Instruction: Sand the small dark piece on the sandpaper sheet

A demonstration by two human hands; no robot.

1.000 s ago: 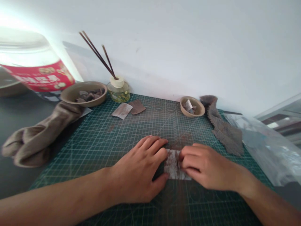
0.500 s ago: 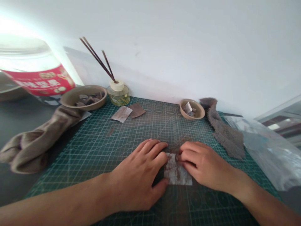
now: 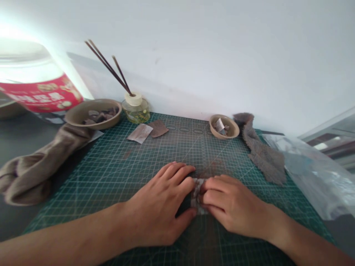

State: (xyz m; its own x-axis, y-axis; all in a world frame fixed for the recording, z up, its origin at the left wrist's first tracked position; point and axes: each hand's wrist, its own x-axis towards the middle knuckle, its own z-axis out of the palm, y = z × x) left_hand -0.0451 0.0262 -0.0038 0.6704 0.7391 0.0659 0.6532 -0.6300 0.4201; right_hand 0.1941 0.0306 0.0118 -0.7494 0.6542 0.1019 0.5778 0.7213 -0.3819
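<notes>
A small whitish-grey square with brown stains (image 3: 196,195), like worn sandpaper, lies flat on a green cutting mat (image 3: 133,188). My left hand (image 3: 163,203) rests palm down at its left side, fingers stretched, with index fingertip and thumb on its left edge. Over its right part sits my right hand (image 3: 230,203), fingers bent and pressed together, covering much of the square. Whatever small thing its fingertips pinch against the surface is mostly hidden. Brown dust smears the mat around the square.
Behind the hands lie two sheet pieces, one pale (image 3: 140,133), one brown (image 3: 159,128). Bowls of fragments stand left (image 3: 94,103) and right (image 3: 225,135). A reed diffuser (image 3: 136,109), a brown cloth (image 3: 41,162), a grey cloth (image 3: 266,159) and a plastic bag (image 3: 313,170) surround the mat.
My right hand has slid left and slightly down across the square, now covering more of it. My left hand keeps its place on the left edge. The view has shifted a little.
</notes>
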